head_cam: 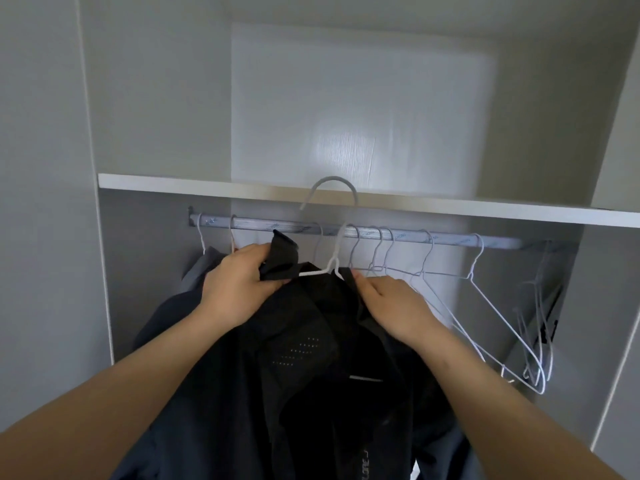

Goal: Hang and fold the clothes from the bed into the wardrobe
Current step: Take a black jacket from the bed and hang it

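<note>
Head view, the only one we have. Both hands are up at the open wardrobe. The left hand [239,285] pinches a bunched fold of the black jacket [311,358] at the collar, fingers curled tight round the cloth. The right hand [391,306] clamps the other shoulder, its fingers curled over the fabric with the tips hidden behind it.

Between them sits a white wire hanger [333,179], threaded into the neck of the jacket. Its hook stands above the rail [284,227], crossing the front edge of the shelf [207,187] and not yet on the bar. That two-handed grip looks meant to keep the slippery cloth seated on the wire while the hook is brought down. The jacket hangs free below, in front of the wardrobe.

Now the surroundings: a grey garment [199,268] hangs at the left end of the rail, and a run of empty hangers [472,271] dangles to the right. Pale grey panels all round, and a bright patch of light on the back wall.
</note>
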A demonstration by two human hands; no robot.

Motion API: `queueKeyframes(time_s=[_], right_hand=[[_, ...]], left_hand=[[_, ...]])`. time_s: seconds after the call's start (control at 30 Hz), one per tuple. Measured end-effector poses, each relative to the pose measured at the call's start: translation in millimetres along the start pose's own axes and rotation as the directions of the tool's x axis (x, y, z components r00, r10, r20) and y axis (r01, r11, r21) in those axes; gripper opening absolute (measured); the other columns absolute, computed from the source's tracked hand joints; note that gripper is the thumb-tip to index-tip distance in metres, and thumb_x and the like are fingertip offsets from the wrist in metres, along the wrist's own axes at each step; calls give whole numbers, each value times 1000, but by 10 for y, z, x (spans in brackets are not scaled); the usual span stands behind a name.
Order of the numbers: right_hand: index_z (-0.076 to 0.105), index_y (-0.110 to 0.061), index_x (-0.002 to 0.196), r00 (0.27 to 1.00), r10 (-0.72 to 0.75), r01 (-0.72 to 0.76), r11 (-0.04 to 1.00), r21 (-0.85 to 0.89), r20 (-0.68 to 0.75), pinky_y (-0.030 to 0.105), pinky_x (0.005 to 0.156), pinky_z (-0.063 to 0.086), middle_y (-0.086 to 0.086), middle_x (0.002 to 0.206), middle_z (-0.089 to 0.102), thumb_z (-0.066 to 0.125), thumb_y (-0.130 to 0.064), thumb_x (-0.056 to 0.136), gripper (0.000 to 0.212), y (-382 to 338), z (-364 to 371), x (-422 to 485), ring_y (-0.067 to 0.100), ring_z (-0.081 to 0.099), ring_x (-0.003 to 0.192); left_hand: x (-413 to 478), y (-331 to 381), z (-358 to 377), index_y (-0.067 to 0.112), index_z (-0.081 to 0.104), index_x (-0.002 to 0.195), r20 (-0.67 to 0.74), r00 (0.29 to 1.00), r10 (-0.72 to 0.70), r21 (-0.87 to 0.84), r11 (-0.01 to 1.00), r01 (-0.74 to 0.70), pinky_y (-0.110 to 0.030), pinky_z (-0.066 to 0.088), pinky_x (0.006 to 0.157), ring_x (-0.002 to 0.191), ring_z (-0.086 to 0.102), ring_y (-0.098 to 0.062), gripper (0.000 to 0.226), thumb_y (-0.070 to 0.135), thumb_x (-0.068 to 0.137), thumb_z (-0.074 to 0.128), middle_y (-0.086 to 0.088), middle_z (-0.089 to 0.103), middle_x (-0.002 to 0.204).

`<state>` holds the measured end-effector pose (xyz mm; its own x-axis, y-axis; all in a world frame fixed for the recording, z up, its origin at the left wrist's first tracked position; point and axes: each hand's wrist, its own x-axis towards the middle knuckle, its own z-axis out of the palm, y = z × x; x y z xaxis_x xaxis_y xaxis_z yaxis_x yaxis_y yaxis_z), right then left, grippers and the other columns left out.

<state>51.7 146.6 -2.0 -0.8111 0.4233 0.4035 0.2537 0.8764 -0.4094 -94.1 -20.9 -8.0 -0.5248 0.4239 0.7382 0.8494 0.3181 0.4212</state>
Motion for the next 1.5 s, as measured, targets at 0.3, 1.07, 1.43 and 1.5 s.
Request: queueKeyframes(time_s=[0.3,1.07,1.43,1.5], right_hand=[[37,-18,50,995,98,-86,946,312,-21,21,51,33,-10,41,40,45,-41,95,51,282,-9,-1,3,38,45],[58,-13,91,770,314,-617,587,524,555,24,62,49,9,86,63,54,-28,92,16,688,453,-347,19,61,74],[58,-15,98,845,158,-529,393,752,511,21,51,49,9,82,66,56,-3,86,17,450,669,-48,16,64,66],[58,-16,97,857,154,-512,358,781,491,22,53,50,11,85,66,56,-2,86,18,373,737,69,17,64,68]], left_hand=[[-212,147,76,22,63,107,306,941,147,-231,970,-77,-22,49,85,94,59,-3,27,15,82,68,11,64,99],[-373,-176,767,24,60,76,550,703,-450,-140,781,609,-13,38,50,72,58,-12,26,4,88,50,-2,61,85],[-389,-373,789,22,61,75,303,758,-577,-180,747,640,-22,41,58,72,61,-11,30,-1,86,45,-2,65,87],[-347,-452,743,20,62,80,258,786,-562,-119,789,603,-25,45,66,80,62,-16,27,0,87,46,-4,66,93]])
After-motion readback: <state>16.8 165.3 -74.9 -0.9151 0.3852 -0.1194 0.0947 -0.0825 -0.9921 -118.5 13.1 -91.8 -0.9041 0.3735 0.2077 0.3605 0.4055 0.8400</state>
